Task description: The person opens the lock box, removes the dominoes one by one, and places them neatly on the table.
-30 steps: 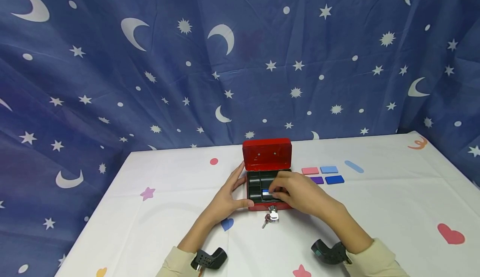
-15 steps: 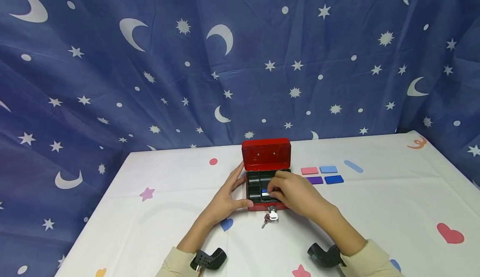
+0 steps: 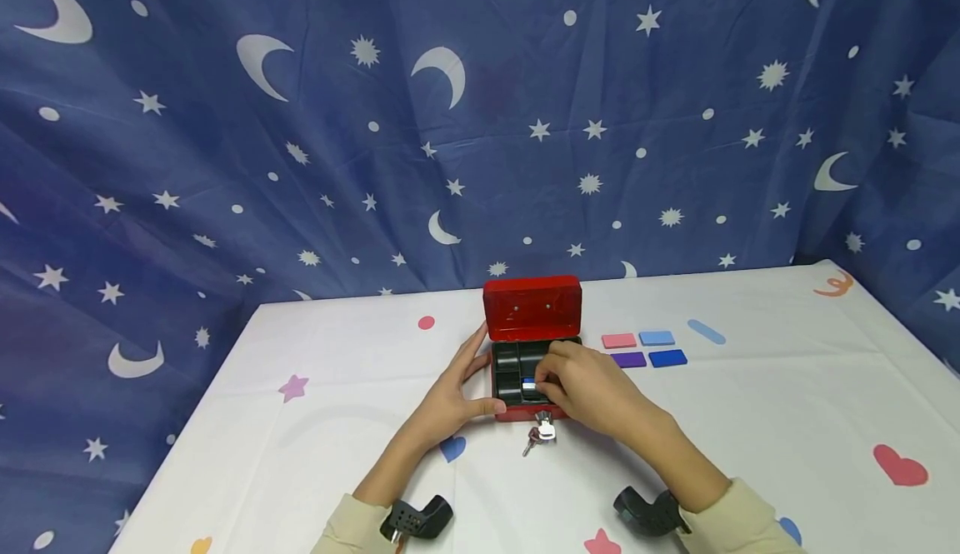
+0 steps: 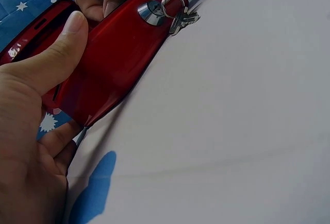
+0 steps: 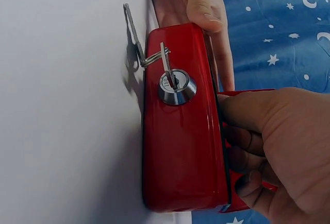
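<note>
A red cash box (image 3: 531, 413) stands with its lid (image 3: 534, 308) raised, a black compartment tray (image 3: 508, 358) inside. My left hand (image 3: 444, 402) holds the box's left side, thumb at the front corner, fingers along the side. Over the tray's front right part, my right hand (image 3: 592, 383) has thumb and fingers bent together, pinching a small blue-and-white block (image 3: 529, 385) down in the compartment; the fingers cover much of it. In the right wrist view the box wall hides the fingertips. Keys (image 5: 136, 38) hang from the front lock (image 5: 177, 87).
Right of the box lie flat rectangles: pink (image 3: 618, 341), light blue (image 3: 657, 338), purple (image 3: 628, 360) and dark blue (image 3: 668, 358). The white tablecloth (image 3: 315, 471) carries printed hearts and stars. A blue star-and-moon curtain (image 3: 510, 171) hangs behind the table.
My right hand has shifted slightly left over the tray, the block staying in the same compartment. The left hand keeps its hold on the box.
</note>
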Action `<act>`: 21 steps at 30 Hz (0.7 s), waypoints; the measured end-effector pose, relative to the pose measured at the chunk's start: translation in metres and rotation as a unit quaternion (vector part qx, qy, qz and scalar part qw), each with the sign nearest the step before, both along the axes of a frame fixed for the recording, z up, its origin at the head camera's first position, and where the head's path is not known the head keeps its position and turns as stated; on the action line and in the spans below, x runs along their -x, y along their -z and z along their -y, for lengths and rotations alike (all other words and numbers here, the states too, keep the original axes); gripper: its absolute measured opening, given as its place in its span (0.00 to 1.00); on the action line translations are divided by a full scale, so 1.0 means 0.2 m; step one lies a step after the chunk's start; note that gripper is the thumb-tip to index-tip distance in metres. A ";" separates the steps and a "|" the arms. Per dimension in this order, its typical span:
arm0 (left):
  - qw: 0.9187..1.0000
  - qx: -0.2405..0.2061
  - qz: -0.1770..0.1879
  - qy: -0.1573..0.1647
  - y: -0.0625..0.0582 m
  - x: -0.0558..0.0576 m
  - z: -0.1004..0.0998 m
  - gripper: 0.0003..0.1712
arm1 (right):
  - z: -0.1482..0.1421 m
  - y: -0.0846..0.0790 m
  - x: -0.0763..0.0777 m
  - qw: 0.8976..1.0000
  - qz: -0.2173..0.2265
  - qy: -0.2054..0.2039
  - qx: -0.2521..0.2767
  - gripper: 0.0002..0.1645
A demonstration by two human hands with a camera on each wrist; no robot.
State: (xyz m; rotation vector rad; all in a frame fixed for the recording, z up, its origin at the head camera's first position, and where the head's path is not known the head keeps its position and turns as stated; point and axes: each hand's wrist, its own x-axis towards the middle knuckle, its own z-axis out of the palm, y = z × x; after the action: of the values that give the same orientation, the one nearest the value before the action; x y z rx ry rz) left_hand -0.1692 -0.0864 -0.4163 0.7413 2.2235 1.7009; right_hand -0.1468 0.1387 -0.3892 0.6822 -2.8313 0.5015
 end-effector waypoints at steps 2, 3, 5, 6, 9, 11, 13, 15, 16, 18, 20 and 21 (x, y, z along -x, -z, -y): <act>1.000 -0.002 0.000 0.001 0.00 0.00 0.00 0.60 | 0.00 -0.01 0.00 1.000 0.005 0.001 0.003 0.05; 1.000 -0.004 0.000 0.002 0.00 0.00 0.00 0.60 | 0.00 -0.01 0.00 1.000 0.007 0.002 0.005 0.05; 1.000 -0.006 0.000 0.002 0.00 0.00 0.00 0.60 | -0.01 -0.02 0.00 1.000 0.010 0.002 0.009 0.05; 1.000 -0.007 0.001 0.003 0.00 0.00 0.00 0.60 | -0.01 -0.03 0.00 1.000 0.010 0.002 0.013 0.05; 1.000 -0.008 0.001 0.004 0.00 0.00 0.00 0.61 | -0.02 -0.05 -0.01 1.000 0.005 0.003 0.022 0.07; 1.000 -0.008 0.002 0.003 0.00 0.00 0.00 0.61 | -0.03 -0.06 -0.01 1.000 -0.001 0.001 0.030 0.07; 1.000 -0.006 0.004 0.002 0.00 0.00 0.00 0.60 | -0.04 -0.08 -0.01 0.999 -0.004 0.002 0.034 0.08; 1.000 -0.004 0.006 0.000 0.00 0.00 0.00 0.60 | -0.05 -0.09 0.00 0.999 -0.003 0.002 0.039 0.08; 1.000 -0.003 0.007 0.000 0.00 0.00 0.00 0.60 | -0.06 -0.09 0.00 0.999 -0.001 0.002 0.040 0.08; 1.000 -0.002 0.009 -0.001 0.00 0.00 0.00 0.60 | -0.07 -0.10 0.01 0.999 0.004 0.005 0.038 0.07; 1.000 -0.003 0.010 -0.001 0.00 0.00 0.00 0.60 | -0.08 -0.09 0.02 0.999 0.007 0.007 0.035 0.07; 1.000 -0.004 0.010 -0.001 0.00 0.00 0.00 0.60 | -0.09 -0.09 0.02 0.999 0.009 0.008 0.034 0.06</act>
State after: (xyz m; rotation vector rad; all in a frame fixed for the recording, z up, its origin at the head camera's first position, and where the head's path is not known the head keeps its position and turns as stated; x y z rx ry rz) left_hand -0.1692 -0.0855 -0.4156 0.7227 2.2067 1.7102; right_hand -0.1509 0.1565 -0.3716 0.6450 -2.8187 0.6020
